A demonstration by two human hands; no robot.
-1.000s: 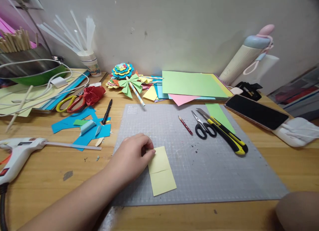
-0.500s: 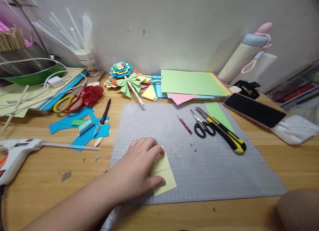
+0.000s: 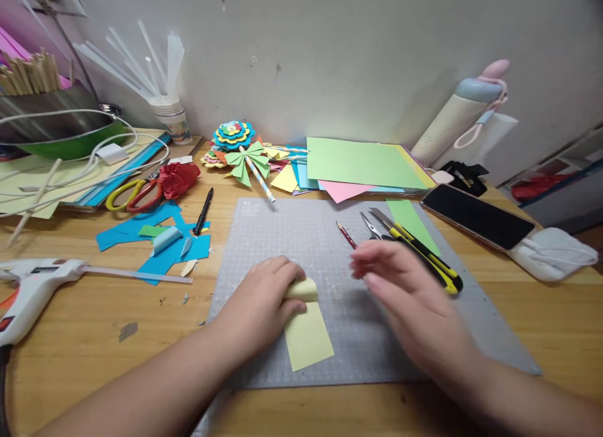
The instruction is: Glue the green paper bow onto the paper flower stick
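A pale yellow piece of paper (image 3: 308,339) lies on the grey cutting mat (image 3: 264,236). My left hand (image 3: 264,296) grips its far end between thumb and fingers, where the paper bulges up in a curl; the near end rests flat. Somewhat blurred, my right hand (image 3: 409,299) hovers over the mat with thumb and fingers apart and nothing visible between them. Close to its fingertips is a dark red pencil (image 3: 346,234). Behind that hand, the black-handled scissors (image 3: 370,225) and a yellow and black utility knife (image 3: 436,261) are partly covered.
At left are a glue gun (image 3: 42,280), blue paper scraps (image 3: 127,230), a black pen (image 3: 203,211) and red-and-yellow-handled scissors (image 3: 132,197). Green paper sheets (image 3: 362,164) and paper flowers (image 3: 234,135) lie along the wall. A phone (image 3: 478,216) and a bottle (image 3: 452,117) stand right.
My right hand has come in from the lower right to above the mat. The yellow paper's far end, flat before, now curls up in my left hand.
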